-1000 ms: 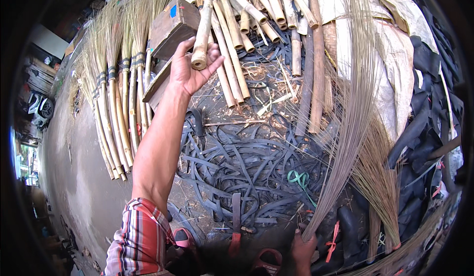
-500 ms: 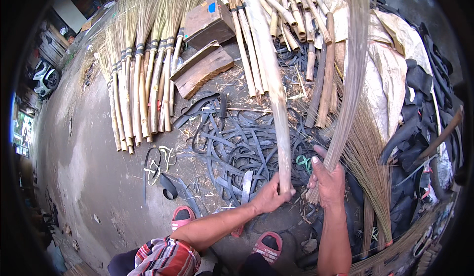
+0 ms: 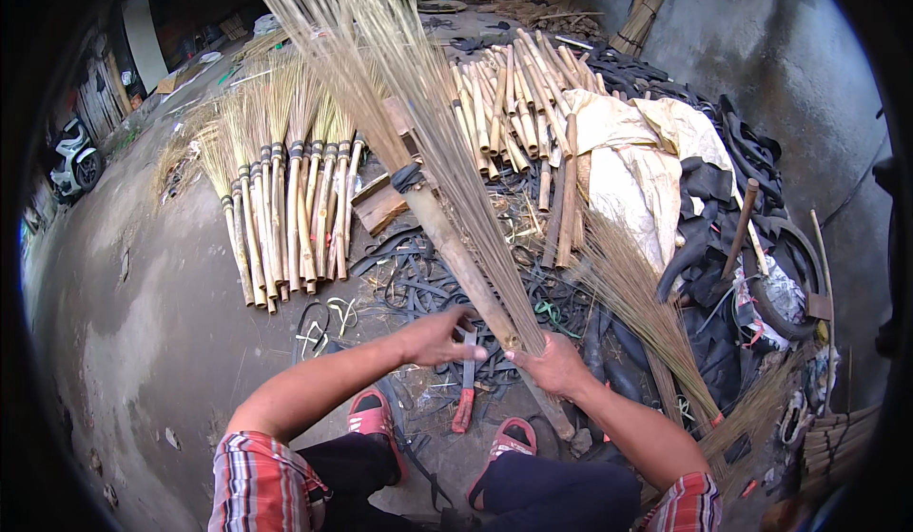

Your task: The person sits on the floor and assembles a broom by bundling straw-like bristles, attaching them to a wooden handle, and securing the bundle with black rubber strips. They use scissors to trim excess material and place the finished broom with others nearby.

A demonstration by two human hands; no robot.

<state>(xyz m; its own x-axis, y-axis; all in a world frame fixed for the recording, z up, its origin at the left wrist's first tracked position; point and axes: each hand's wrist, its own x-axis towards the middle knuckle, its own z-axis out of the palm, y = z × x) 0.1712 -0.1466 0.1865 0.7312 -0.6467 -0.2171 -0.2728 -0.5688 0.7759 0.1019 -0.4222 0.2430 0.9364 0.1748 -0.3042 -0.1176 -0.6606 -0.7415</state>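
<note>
Bamboo handle | now under straw bundle | both hands gripping

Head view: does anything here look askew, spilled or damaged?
Mostly a busy workshop floor. Finished brooms lie in a neat row, but black rubber strips sprawl in a tangle, and a red-handled knife lies loose between the sandalled feet, under the left hand and right hand gripping the bamboo stick.

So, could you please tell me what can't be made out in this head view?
- Bamboo pole: its near end is hidden behind the right hand.
- Broom straw bundle: tips cut off by the top edge.
- Knife: blade partly covered by the left hand.
</note>
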